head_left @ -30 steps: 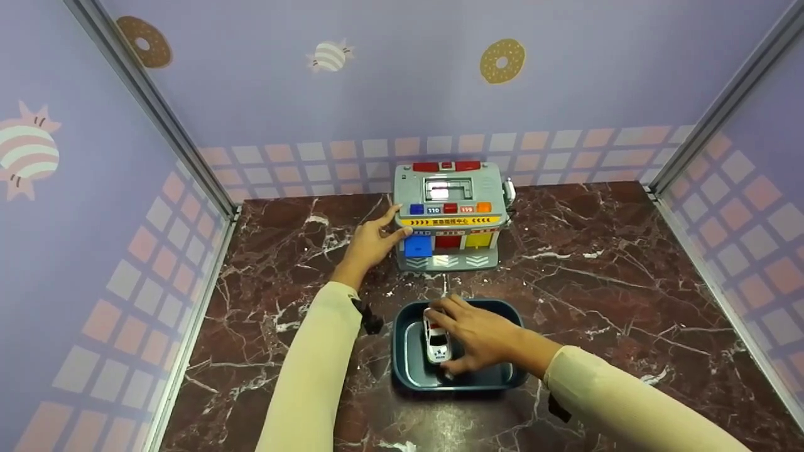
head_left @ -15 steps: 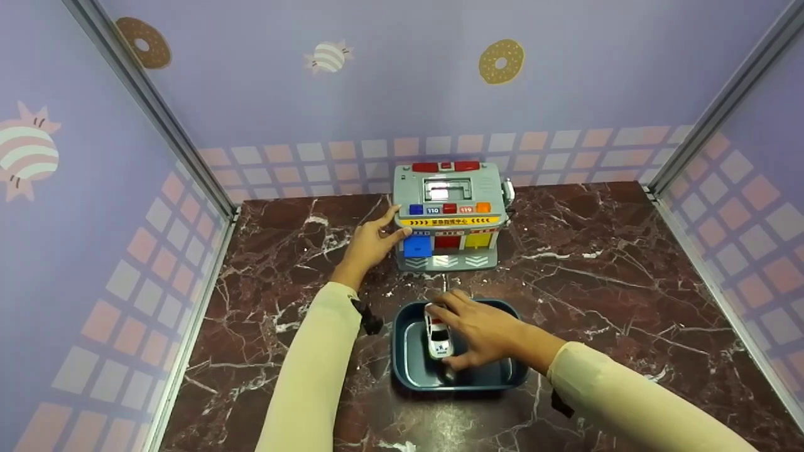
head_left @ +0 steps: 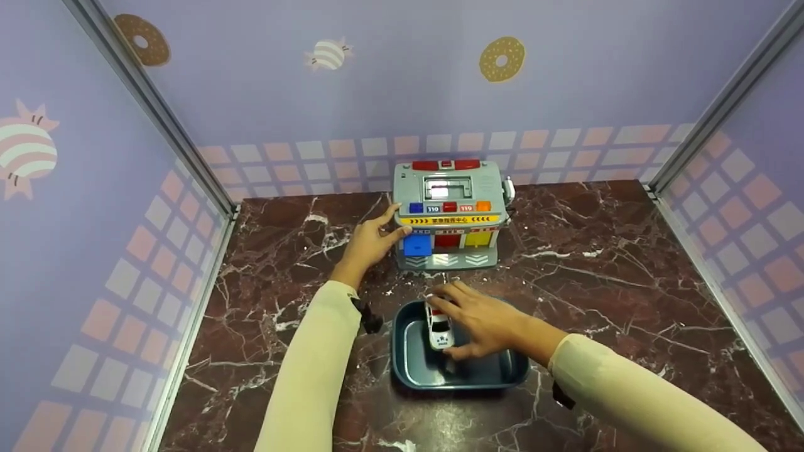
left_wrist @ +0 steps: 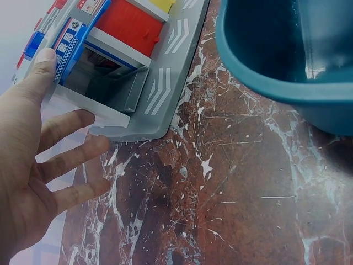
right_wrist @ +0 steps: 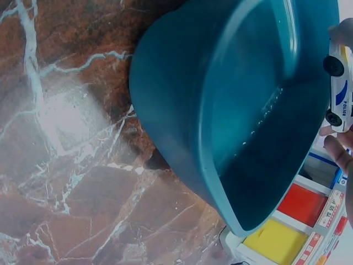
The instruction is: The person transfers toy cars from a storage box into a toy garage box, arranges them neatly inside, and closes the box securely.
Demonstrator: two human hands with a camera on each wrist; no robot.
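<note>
A white toy police car (head_left: 441, 333) is pinched lengthwise between the fingertips and thumb of my right hand (head_left: 487, 323), above the dark teal tub (head_left: 402, 376). The right wrist view shows the side of the toy police car (right_wrist: 341, 94), near the tub's rim. My left hand (head_left: 367, 245) touches the left front corner of a grey toy police and fire station (head_left: 449, 263), thumb at the front and other fingers extended. Its blue door (head_left: 418, 246) is swung up, leaving the left bay (left_wrist: 105, 77) uncovered in the left wrist view. The red door (left_wrist: 129, 25) is down.
The station's yellow door (right_wrist: 276, 240) is down as well. The tub stands in front of the station on a dark red marbled tabletop (head_left: 603, 276). Purple patterned panels (head_left: 402, 94) enclose the back and both sides.
My right hand has lifted the toy police car a little and moved it slightly toward the station. The left hand and the station have stayed in place.
</note>
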